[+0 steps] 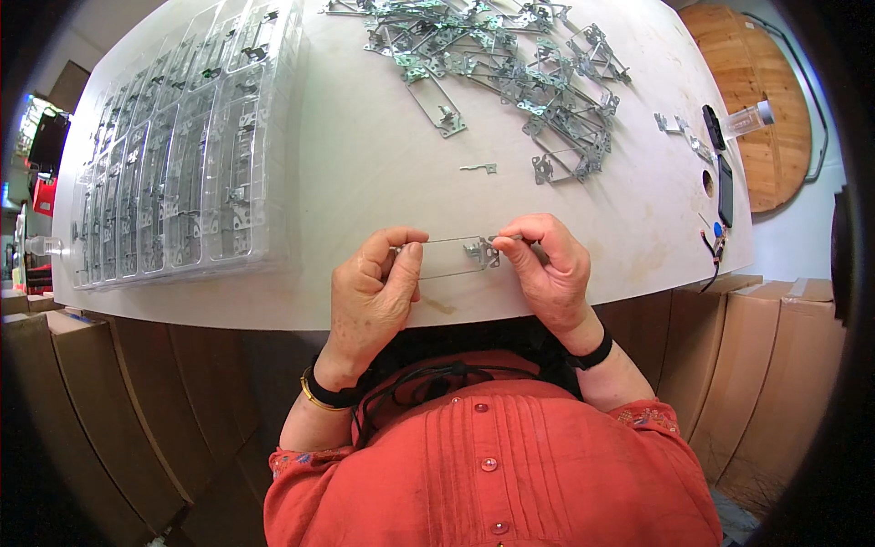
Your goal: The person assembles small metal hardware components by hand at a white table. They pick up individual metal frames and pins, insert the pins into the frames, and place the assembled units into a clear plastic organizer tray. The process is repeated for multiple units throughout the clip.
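Note:
Between my two hands, just above the near part of the white table, is a metal bracket with a long thin wire frame (454, 273). My left hand (375, 284) pinches one end of it between thumb and fingers. At the other end, where small stamped plates sit, my right hand (549, 266) grips with thumb and forefinger. The fingertips hide both ends in part. Beyond my hands a small loose metal piece (479, 168) lies by itself. Farther off is a tangled heap of similar wire-frame brackets (510, 68).
On the left stand clear plastic trays (273, 182) with compartments full of metal parts. At the right edge lie a phone (725, 191), a small clear bottle (747, 120) and a few metal bits (676, 126). Cardboard boxes (738, 365) stand below the table (365, 164).

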The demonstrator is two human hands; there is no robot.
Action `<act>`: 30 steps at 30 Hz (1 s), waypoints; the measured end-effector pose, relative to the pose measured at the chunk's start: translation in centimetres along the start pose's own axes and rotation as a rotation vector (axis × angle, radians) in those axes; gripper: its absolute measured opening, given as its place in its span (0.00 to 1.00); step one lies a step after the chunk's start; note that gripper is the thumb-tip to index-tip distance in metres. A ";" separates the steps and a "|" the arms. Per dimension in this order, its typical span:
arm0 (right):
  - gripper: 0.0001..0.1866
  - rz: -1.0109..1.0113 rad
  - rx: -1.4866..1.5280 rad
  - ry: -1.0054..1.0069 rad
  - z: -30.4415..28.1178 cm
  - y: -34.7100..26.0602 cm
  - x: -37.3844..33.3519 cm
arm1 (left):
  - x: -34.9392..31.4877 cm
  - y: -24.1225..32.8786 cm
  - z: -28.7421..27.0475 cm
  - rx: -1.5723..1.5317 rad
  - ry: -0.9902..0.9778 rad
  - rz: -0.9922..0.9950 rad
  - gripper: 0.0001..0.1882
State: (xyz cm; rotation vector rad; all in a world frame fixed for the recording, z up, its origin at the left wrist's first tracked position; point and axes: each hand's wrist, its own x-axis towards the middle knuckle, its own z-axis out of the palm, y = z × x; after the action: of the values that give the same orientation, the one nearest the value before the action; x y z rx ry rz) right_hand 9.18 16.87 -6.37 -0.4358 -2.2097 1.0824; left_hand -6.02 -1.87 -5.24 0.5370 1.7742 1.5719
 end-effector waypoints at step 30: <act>0.05 -0.025 0.003 -0.013 0.0 -0.1 0.2 | 0.1 -0.4 -0.1 0.012 -0.008 0.029 0.12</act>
State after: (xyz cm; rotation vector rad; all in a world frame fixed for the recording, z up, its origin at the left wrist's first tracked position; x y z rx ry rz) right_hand 9.07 16.93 -6.22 -0.3999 -2.2184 1.0779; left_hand -6.07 -1.91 -5.62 0.5763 1.7777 1.5778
